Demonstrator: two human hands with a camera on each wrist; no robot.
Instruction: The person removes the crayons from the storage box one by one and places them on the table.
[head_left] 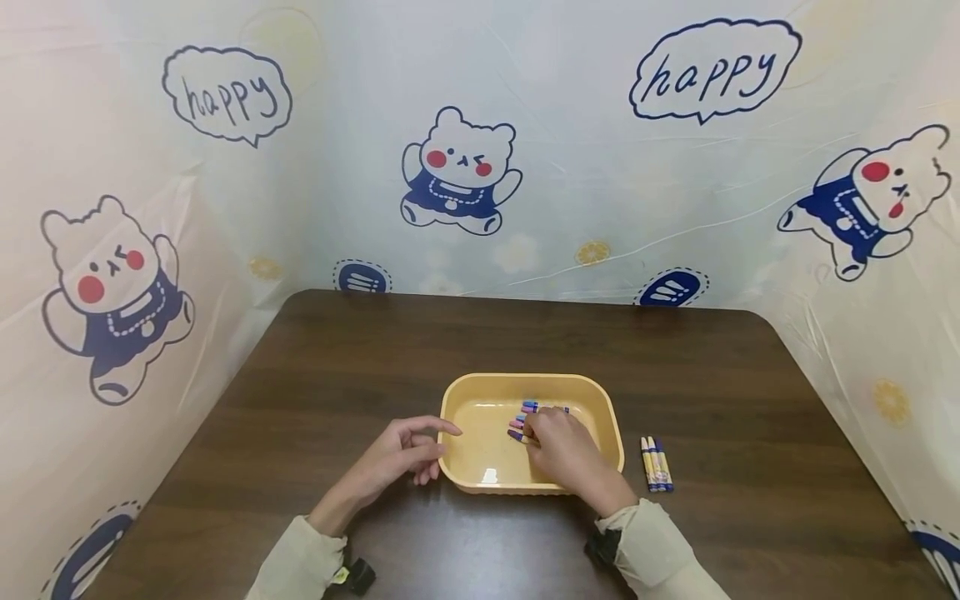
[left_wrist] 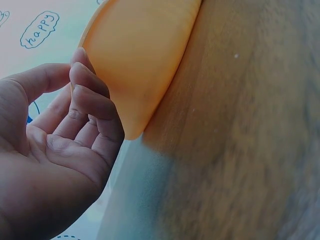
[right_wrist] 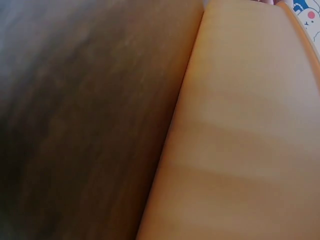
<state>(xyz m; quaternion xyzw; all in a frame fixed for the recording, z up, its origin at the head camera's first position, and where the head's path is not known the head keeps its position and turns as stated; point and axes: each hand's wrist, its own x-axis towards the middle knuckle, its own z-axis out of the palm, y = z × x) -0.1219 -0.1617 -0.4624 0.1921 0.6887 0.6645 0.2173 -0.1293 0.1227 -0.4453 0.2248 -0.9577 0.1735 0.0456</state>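
Observation:
A yellow plastic tray (head_left: 480, 475) sits on the table, with several crayons (head_left: 530, 407) lying in its right half. Over them my right hand (head_left: 566, 450) reaches in, fingers bent down and pinching at a crayon (head_left: 516, 435) with a dark purple end. The hand covers part of the crayons and its fingertips are partly hidden. At the tray's left end my left hand (head_left: 401, 450) holds the rim, index finger stretched over it. The left wrist view shows that hand (left_wrist: 65, 125) with curled fingers against the tray wall (left_wrist: 140, 55). Only the tray's outer side (right_wrist: 240, 125) fills the right wrist view.
Three crayons (head_left: 656, 464) lie side by side to the right of the tray, on the dark wooden table (head_left: 360, 350). A printed cloth (head_left: 570, 167) with bears hangs behind the table and along both sides.

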